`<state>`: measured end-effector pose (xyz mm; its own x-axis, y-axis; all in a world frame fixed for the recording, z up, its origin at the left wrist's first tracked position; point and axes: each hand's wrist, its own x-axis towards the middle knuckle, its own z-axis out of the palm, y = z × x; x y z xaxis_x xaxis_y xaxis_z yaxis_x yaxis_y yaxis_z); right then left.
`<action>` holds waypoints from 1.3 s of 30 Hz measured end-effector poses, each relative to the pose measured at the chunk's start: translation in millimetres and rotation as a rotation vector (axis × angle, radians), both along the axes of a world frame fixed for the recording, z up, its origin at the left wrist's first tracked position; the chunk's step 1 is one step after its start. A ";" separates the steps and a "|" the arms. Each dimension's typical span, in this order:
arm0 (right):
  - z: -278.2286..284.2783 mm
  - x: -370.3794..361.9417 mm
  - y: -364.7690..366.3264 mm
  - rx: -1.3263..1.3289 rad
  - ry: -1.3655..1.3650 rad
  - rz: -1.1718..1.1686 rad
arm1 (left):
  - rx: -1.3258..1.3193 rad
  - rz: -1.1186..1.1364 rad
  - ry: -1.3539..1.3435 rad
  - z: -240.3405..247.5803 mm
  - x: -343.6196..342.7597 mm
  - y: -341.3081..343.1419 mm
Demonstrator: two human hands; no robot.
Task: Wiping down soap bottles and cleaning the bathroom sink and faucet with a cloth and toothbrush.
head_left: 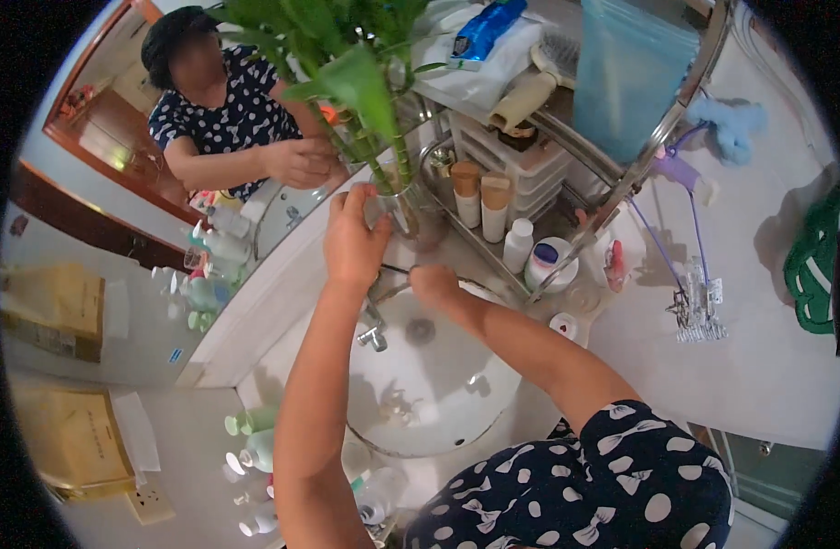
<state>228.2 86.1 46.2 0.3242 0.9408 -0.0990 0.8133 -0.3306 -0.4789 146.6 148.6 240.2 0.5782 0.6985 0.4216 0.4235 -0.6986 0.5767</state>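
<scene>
A clear glass vase (409,212) stands on the counter behind the sink, holding tall green bamboo stalks (358,142) with broad leaves. My left hand (354,233) grips the left side of the vase, with the thumb toward me and the fingers near its rim. Just below the vase, over the sink's back edge, my right hand (433,285) is closed in a fist. From it a thin dark stick (394,268) points left toward my left wrist; its kind cannot be made out. My right fingers are mostly hidden by the back of the hand.
The white sink (420,403) with a metal faucet (372,334) lies below my hands. On the right stands a metal rack (566,137) with bottles and drawers. Pump bottles (255,448) crowd the left. A mirror (145,293) runs along the left wall.
</scene>
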 end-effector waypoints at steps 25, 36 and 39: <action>14.4 7.1 -11.5 0.145 0.167 0.105 | 0.046 0.033 0.331 -14.1 10.6 38.3; -17.1 6.2 2.1 0.437 -0.436 0.203 | -0.208 0.006 0.157 -24.3 -78.7 -12.8; -0.2 8.6 -10.2 0.450 -0.116 0.116 | -0.298 0.027 0.145 -31.2 -100.6 -24.5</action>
<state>236.8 76.0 46.0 0.1989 0.9128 0.3568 0.8892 -0.0150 -0.4573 46.0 124.1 209.1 0.5966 0.7948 0.1110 0.5321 -0.4953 0.6868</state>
